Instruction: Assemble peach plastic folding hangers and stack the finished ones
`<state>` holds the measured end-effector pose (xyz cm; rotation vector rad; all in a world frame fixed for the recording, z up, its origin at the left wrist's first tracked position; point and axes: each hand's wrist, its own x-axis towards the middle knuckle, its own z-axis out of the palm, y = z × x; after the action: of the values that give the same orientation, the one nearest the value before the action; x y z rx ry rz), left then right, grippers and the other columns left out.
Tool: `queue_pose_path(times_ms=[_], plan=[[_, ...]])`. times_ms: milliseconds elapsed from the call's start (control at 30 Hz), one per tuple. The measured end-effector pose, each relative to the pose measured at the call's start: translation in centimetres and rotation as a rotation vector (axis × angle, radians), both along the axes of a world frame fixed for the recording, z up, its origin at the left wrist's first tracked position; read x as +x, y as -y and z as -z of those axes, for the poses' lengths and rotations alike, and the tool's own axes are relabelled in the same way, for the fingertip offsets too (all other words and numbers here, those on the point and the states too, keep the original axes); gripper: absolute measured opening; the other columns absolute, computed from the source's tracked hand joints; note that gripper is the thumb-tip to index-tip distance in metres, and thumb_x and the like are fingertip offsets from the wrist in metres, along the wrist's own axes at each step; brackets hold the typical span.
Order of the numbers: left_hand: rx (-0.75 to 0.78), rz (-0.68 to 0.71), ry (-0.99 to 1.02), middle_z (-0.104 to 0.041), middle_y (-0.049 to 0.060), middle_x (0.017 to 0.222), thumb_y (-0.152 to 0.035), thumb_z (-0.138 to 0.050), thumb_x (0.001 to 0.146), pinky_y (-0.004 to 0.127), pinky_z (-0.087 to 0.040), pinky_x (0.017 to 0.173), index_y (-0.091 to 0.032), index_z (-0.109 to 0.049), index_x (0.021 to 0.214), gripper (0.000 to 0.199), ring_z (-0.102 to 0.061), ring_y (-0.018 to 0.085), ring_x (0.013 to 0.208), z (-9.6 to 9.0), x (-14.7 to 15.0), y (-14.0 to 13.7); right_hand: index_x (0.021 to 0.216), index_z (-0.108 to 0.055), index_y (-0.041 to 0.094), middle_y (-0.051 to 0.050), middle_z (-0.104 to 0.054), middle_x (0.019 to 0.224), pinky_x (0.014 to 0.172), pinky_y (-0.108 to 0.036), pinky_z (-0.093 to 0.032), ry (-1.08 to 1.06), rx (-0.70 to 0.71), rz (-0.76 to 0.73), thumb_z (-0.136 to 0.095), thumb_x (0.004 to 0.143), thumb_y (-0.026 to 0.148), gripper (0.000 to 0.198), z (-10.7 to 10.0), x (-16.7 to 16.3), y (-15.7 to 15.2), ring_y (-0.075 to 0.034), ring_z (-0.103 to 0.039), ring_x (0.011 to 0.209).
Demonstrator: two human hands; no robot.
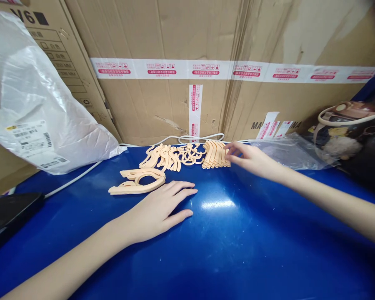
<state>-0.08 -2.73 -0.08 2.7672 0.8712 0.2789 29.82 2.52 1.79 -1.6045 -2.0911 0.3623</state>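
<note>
A glossy blue surface (206, 258) spreads out in front of me, a bright patch of light shining on it. Brown cardboard (162, 33) closes off its back, crossed by one long strip of printed white tape (137, 68), and a second carton (76, 71) leans in at the left.

I count two hands at work. The left hand (162, 210) lies palm down with fingers spread, holding nothing I can see, just beside a group of folded beige pieces (129, 189). The right hand (246, 158) has its bent fingertips at the right end of one neat row of curved beige pieces (215, 154); I cannot tell whether it grips one. Left of that row lie a tangle of beige hooks (192, 154) and a cluster of loose curved arms (165, 157), overlapping too much to count.

One white plastic bag (50, 100) slumps at the left, above one black device (12, 216) with a pale cable (71, 181) beside it. At the right, beyond the right wrist, one clear plastic bag (287, 152) crowds the back, near a brown strapped item (358, 110) and a fluffy ball (342, 150).
</note>
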Motion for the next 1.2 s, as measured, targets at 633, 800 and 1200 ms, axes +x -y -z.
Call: queue_pose_path(times_ms=[633, 800, 1200], plan=[[0.037, 0.026, -0.009, -0.047, 0.004, 0.142, -0.041, -0.041, 0.097, 0.041, -0.035, 0.108, -0.026, -0.046, 0.135, 0.041, -0.044, 0.022, 0.129, -0.2, -0.3, 0.3, 0.104, -0.050, 0.014, -0.004, -0.064, 0.067, 0.036, -0.021, -0.046, 0.030, -0.205, 0.375, -0.064, 0.081, 0.046, 0.042, 1.6, 1.0, -6.5, -0.013, -0.057, 0.046], [0.039, 0.024, -0.001, -0.047, 0.005, 0.141, -0.041, -0.042, 0.097, 0.041, -0.035, 0.108, -0.026, -0.047, 0.134, 0.040, -0.044, 0.022, 0.128, -0.2, -0.4, 0.3, 0.105, -0.051, 0.013, -0.004, -0.066, 0.064, 0.041, -0.024, -0.046, 0.117, -0.190, 0.372, -0.059, 0.085, 0.037, 0.032, 1.1, 0.6, -5.9, -0.014, -0.057, 0.042], [0.210, 0.081, 0.138, -0.043, 0.010, 0.142, -0.028, -0.045, 0.096, 0.041, -0.039, 0.103, -0.021, -0.036, 0.139, 0.044, -0.045, 0.024, 0.126, -0.6, -0.2, 1.2, 0.115, -0.046, 0.016, 0.000, -0.065, 0.064, 0.057, -0.026, -0.038, 0.365, 0.057, -0.090, -0.049, 0.085, 0.024, 0.031, -2.5, -1.3, 3.1, -0.019, -0.061, 0.058]])
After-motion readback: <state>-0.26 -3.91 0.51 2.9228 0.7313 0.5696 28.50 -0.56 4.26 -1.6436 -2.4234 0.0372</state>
